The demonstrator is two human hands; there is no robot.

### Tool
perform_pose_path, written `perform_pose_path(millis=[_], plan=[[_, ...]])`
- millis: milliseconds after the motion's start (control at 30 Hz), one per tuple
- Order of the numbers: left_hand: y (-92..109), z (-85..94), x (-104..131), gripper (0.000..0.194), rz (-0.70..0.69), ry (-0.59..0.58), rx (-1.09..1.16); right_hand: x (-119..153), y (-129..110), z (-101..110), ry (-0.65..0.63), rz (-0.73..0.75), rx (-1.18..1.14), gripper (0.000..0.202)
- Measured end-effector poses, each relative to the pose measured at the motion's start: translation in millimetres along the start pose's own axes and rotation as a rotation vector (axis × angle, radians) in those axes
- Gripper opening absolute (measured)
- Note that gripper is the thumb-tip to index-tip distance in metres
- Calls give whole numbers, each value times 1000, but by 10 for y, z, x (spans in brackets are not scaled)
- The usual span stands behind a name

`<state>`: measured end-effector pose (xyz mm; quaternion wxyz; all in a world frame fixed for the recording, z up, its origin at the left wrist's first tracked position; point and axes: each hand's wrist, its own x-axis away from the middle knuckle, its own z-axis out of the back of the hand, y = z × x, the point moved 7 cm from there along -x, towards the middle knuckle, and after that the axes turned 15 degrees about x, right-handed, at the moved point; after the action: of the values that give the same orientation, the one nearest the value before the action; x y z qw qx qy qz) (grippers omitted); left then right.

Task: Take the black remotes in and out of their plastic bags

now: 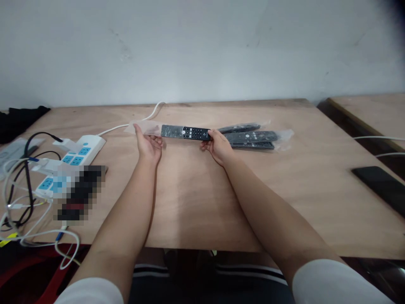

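Note:
A black remote control (198,133) is held level above the table, its left part inside a clear plastic sleeve (147,126) and its button end bare. My right hand (218,145) grips the bare right end between thumb and fingers. At the other end, my left hand (148,145) holds the sleeve, thumb raised and fingers curled under the plastic. Just beyond my right hand lie several more remotes (253,137) in plastic sleeves, loosely piled and partly hidden by that hand.
On the left of the wooden table (196,202) is a white power strip (91,145) with plugs and tangled cables (28,185). A blurred dark object (82,192) lies beside it. A black phone (379,183) rests at the right edge. Behind stands a pale wall (202,50).

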<state>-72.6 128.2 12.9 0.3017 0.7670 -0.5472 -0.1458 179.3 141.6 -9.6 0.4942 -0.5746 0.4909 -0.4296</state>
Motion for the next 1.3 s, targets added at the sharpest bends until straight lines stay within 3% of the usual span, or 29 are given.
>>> perform_pose_path(millis=[167,300,533,667,900,1033,1133,1200,1300], plan=[[-236,-80,46,45,77,-153,-256,2,-2,-6,-10,4,7,30],[-292,-50,25,42,79,-138,-270,10,-8,-10,-15,4,18,35],[-135,73,-67,41,45,48,-13,14,-10,2,6,0,3,29],[-29,161,-88,51,41,105,137,12,-6,11,9,-7,-4,31],[127,60,83,69,43,17,183,23,-20,28,35,-5,0,32],[96,79,44,59,29,41,126,20,-12,34,39,-7,10,35],[-16,96,-36,40,19,33,39,14,-6,36,36,-4,8,37],[-90,56,-60,29,-6,-25,-59,11,-5,36,34,-2,6,37],[-182,-39,-35,27,-19,-133,-191,9,-7,28,25,3,0,35]])
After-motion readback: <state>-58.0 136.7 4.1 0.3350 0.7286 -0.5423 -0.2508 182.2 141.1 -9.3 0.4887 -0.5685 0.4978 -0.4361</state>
